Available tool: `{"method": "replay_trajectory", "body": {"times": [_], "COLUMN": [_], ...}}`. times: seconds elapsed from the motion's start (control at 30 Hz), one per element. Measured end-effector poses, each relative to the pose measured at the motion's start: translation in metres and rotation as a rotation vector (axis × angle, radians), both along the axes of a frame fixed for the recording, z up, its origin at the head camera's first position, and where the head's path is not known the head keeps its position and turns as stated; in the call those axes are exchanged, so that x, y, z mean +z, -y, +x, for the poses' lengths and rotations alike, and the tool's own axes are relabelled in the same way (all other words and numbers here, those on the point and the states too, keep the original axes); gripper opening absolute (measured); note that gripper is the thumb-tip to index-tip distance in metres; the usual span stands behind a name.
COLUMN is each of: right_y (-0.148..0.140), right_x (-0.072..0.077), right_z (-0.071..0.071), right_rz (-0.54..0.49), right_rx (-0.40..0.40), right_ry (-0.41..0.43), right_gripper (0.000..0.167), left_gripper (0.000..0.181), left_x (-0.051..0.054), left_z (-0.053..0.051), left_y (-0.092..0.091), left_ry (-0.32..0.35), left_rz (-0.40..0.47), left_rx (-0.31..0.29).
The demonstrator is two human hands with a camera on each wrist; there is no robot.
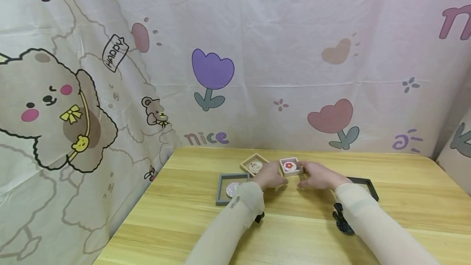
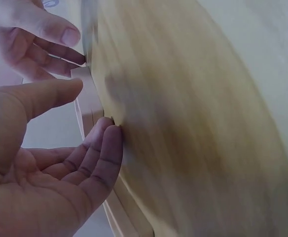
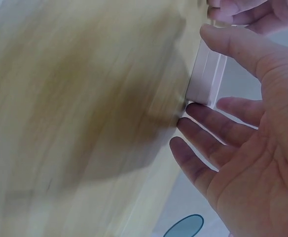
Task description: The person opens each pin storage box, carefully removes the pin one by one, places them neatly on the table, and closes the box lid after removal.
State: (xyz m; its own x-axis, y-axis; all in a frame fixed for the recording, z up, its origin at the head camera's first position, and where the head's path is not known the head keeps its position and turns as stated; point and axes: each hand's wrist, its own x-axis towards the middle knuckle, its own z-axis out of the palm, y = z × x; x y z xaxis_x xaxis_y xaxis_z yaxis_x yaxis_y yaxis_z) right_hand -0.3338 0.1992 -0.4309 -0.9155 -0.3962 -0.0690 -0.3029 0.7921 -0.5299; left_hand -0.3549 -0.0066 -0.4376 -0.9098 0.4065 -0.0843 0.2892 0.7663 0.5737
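Note:
A small pale pink square tray [image 1: 282, 170] stands at the back of the table, holding a round white disc with a red flower [image 1: 290, 165]. My left hand [image 1: 271, 176] is at its left side, fingers loosely bent, gripping nothing. On the right side, my right hand [image 1: 319, 176] has its fingertips at the tray's edge, thumb apart. In the right wrist view the pink tray [image 3: 204, 79] lies between the thumb and fingers of my right hand [image 3: 252, 123], unpinched. The left wrist view shows my left hand [image 2: 55, 168] beside the tray [image 2: 87, 96].
Left of the hands are a light wooden tray [image 1: 244, 164] with a patterned disc [image 1: 255, 167] and a grey tray [image 1: 219, 189] with a pale disc [image 1: 232, 189]. A black tray [image 1: 372, 189] is partly behind the right forearm. A printed curtain [image 1: 257, 52] hangs behind the table [image 1: 165, 216].

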Motion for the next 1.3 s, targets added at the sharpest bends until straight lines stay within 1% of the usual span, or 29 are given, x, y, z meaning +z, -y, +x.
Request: {"method": "replay_trajectory", "body": {"times": [0.13,0.4,0.7,0.8,0.93,1.17,1.3], "right_y": [0.001,0.004,0.003,0.003,0.002,0.000,-0.002], "right_x": [-0.001,-0.001,0.000,0.001,0.000,-0.001,0.001], "right_z": [0.000,0.000,0.000,-0.001,-0.002,-0.003,-0.001], "right_rz": [-0.007,-0.016,-0.010,-0.016,-0.036,-0.055,-0.052], "right_rx": [0.005,0.002,0.010,0.024,0.040,0.044,0.033], "right_ry": [0.002,0.015,0.009,0.002,0.000,-0.001,-0.001], "right_gripper": [0.085,0.082,0.082,0.082,0.078,0.070,0.065], "left_gripper": [0.040,0.044,0.040,0.040,0.044,0.042,0.037], "left_x": [-0.001,-0.003,-0.006,-0.008,-0.011,-0.012,-0.012], "left_z": [0.000,0.001,-0.001,-0.003,-0.007,-0.007,-0.006], "left_y": [-0.001,0.000,-0.002,-0.002,-0.003,-0.004,-0.005], "left_ry": [-0.029,0.004,0.012,-0.011,-0.028,0.009,0.009], "left_rz": [-0.020,0.004,0.033,0.027,0.020,0.033,0.027], "left_rx": [0.004,0.026,0.017,0.009,0.003,0.019,0.026]}}
